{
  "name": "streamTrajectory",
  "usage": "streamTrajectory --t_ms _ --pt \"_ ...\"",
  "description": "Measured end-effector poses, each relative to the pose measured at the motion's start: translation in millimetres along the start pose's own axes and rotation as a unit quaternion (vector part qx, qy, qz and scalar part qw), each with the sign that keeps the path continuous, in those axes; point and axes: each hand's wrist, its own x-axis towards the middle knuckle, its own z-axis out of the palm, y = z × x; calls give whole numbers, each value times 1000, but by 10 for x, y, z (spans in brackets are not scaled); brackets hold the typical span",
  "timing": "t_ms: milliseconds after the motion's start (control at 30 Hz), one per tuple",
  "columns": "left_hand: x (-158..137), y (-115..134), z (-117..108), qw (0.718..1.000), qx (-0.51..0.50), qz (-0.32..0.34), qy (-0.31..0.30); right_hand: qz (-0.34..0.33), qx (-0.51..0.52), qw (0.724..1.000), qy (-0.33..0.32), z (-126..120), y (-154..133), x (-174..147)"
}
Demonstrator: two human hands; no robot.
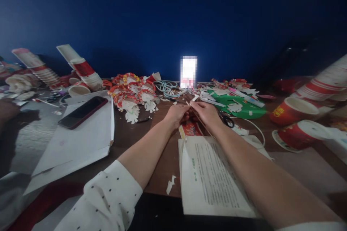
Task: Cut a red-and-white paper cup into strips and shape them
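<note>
My left hand (177,114) and my right hand (205,113) meet over the middle of the table, fingertips pinched close together. A thin pale strip (204,124) runs from my right fingers back beneath that hand; its material is unclear. A small white piece (195,97) pokes up at the right fingertips. Whatever my left fingertips pinch is too small and shaded to make out. Just below both hands lies a red printed paper (191,129). Nearer to me, an open book or printed sheet (214,177) lies partly under my right forearm.
Red-and-white paper crafts (132,90) are heaped beyond my left hand. A phone (83,112) rests on a white board (78,144). Right of my hands are scissors (227,120), a green sheet (235,105) and red paper cups (294,110). A lit, blurred screen (189,72) stands behind. Another person's hand (9,110) shows far left.
</note>
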Motion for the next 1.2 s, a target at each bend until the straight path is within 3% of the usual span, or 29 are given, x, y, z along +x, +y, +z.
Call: streamTrajectory --t_ms 167,533,1200 --pt "-2 -7 33 1000 -19 -9 -5 -107 -200 972 69 -31 -69 48" --pt "19 -5 46 1000 7 3 18 -172 -224 953 111 10 -26 78" --pt "22 -1 45 997 -41 10 65 -118 -225 966 49 32 -62 -3"
